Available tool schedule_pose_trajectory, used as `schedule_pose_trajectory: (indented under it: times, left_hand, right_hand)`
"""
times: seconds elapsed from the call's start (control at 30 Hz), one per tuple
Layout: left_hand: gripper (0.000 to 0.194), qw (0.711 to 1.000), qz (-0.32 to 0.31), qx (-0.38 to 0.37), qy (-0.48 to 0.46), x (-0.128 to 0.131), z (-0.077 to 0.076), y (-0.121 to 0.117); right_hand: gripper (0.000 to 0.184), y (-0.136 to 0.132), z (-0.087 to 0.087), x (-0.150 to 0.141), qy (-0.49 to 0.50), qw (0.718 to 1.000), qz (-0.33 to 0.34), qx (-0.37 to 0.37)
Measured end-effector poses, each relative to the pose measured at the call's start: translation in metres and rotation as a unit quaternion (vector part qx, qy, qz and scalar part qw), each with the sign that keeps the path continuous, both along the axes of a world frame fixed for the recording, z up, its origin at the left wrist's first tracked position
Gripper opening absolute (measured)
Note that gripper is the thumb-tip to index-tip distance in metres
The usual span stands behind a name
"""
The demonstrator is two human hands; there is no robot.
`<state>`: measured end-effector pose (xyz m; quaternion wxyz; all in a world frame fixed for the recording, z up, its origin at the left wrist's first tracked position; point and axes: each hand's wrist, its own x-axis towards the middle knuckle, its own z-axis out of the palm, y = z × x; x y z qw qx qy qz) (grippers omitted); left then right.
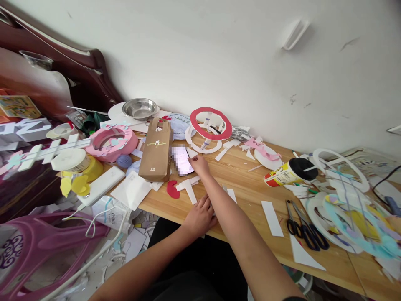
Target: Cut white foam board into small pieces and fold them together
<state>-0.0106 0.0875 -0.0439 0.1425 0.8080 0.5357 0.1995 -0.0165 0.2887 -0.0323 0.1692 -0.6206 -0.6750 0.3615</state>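
My right hand [199,164] reaches forward to a phone [182,161] with a lit, blurred screen, beside a brown paper bag [156,152]. The fingers are curled together at the phone's right edge. My left hand [199,216] lies palm down at the table's front edge, under my right forearm, fingers stretched out and holding nothing. In front of it are white paper strips [189,190] and a red paper piece [173,189]. Behind the phone, a red ring [211,123] stands raised over a white ring [203,145] on small supports.
A paper cup [286,172] lies tilted at right, near two pairs of scissors [307,230] and stacked ring frames [351,217]. A metal bowl [139,108], a pink ring [112,144] and a white power bank [105,186] are at left. A purple plastic chair [40,246] stands lower left.
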Motion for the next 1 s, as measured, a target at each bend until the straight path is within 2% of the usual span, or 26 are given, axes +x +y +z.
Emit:
schedule_pose_trajectory:
  times: [0.23,0.43,0.6,0.87,1.0]
  left_hand:
    - [0.051,1.0,0.004,0.008,0.005,0.001,-0.001,-0.001]
    - [0.057,1.0,0.004,0.01,0.007,0.001,-0.002,0.0]
    - [0.055,1.0,0.005,0.008,0.004,0.002,-0.004,0.0]
    - [0.049,1.0,0.008,0.008,-0.005,0.001,-0.001,0.0]
    - [0.054,1.0,0.008,0.014,-0.012,0.001,-0.002,0.0]
  right_hand:
    - [0.02,0.0,-0.004,0.0,0.028,1.0,0.01,0.006]
    - [0.02,-0.013,-0.011,0.016,0.111,0.993,0.041,0.022]
    - [0.037,-0.031,-0.016,0.03,0.168,0.982,0.085,0.023]
    - [0.048,-0.032,-0.023,0.015,0.148,0.987,0.041,0.045]
    - [0.034,-0.029,-0.022,0.014,0.146,0.987,0.043,0.042]
